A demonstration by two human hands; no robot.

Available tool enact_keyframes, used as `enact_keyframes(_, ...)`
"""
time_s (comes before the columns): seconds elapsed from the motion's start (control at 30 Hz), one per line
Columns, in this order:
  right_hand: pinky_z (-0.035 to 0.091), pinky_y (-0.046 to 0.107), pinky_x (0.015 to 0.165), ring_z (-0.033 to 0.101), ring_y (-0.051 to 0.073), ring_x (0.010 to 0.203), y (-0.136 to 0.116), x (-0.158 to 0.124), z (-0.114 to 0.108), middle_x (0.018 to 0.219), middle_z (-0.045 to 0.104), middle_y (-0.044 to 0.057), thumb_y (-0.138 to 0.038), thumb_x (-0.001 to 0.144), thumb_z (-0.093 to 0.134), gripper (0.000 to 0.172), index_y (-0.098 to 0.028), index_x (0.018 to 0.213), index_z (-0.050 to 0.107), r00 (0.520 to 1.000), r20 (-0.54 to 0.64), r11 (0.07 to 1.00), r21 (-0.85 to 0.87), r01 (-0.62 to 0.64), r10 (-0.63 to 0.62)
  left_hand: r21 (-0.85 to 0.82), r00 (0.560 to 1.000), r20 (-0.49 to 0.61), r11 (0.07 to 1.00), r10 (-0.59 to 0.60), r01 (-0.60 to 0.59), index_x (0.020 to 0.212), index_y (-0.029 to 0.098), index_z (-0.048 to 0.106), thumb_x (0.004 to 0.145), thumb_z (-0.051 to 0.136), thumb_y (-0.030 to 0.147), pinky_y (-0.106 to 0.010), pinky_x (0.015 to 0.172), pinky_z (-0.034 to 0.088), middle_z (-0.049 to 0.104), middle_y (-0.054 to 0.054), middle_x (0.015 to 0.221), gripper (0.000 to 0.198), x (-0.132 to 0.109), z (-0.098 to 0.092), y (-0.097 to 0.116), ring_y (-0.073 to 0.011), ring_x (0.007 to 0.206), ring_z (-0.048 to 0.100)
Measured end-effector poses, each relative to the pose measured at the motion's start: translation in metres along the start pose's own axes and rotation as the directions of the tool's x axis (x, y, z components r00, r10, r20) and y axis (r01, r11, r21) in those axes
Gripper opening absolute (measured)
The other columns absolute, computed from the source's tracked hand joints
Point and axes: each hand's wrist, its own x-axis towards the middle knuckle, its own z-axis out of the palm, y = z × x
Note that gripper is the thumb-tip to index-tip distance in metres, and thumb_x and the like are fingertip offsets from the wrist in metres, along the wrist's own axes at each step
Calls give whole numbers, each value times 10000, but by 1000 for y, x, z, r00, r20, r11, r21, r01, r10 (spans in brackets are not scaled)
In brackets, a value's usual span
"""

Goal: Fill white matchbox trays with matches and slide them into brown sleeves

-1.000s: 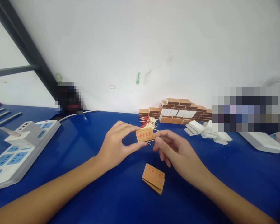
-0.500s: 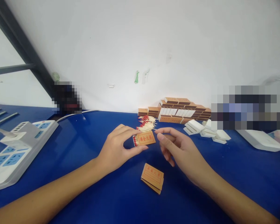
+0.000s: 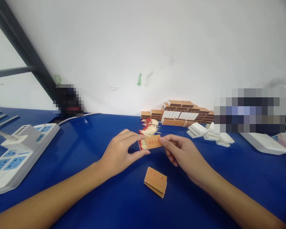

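Observation:
Between my hands is a brown matchbox (image 3: pixel 154 142) with red lettering, its white tray of red-headed matches (image 3: pixel 143 144) sticking out at the left end. My left hand (image 3: pixel 120 147) grips the left part, fingers along the far edge and thumb along the near one. At the right end, my right hand (image 3: pixel 182 152) pinches the sleeve between thumb and forefinger. Closer to me lie flat brown matchbox sleeves (image 3: pixel 155 180), one on another. A heap of loose matches (image 3: pixel 149 126) lies just behind the held box.
Stacked matchboxes (image 3: pixel 173 122) line the wall at the back. Several white trays (image 3: pixel 197 129) lie to their right, near a white flat object (image 3: pixel 264 143). A power strip (image 3: pixel 47 140) with a plugged-in cord occupies the left of the blue table (image 3: pixel 97 197).
My right hand has moved left and taken hold of the matchbox's right end. The sleeve has shifted rightward, and more of the match-filled tray shows.

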Motion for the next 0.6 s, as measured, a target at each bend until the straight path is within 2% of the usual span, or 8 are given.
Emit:
enact_keyframes(0.13,330,192,399,431,82,468,1,2,-1,581,511,-51,-655,855,729,473,-198,798,617,999,-42,1000,14,-5,5,-2,999,-15,999,-36,36,1190,198,729,894,822,373,-414,861,595,795,-72,1099,356,0,0,-1,-228,945,694)
enact_keyframes(0.4,323,195,383,441,89,472,2,13,-14,579,494,-47,-628,822,760,476,-205,726,564,975,-220,998,40,54,-44,31,994,-48,995,-96,98,1177,199,746,887,827,380,-407,844,598,796,-70,1100,352,2,-2,-3,-224,924,693)
enact_keyframes(0.6,329,201,384,461,91,475,4,19,-20,616,517,-39,-646,820,753,478,-199,763,592,963,-257,997,-12,76,-77,48,995,-13,994,-102,103,1169,207,754,877,835,366,-401,848,604,796,-64,1080,342,1,-1,-6,-227,942,697)
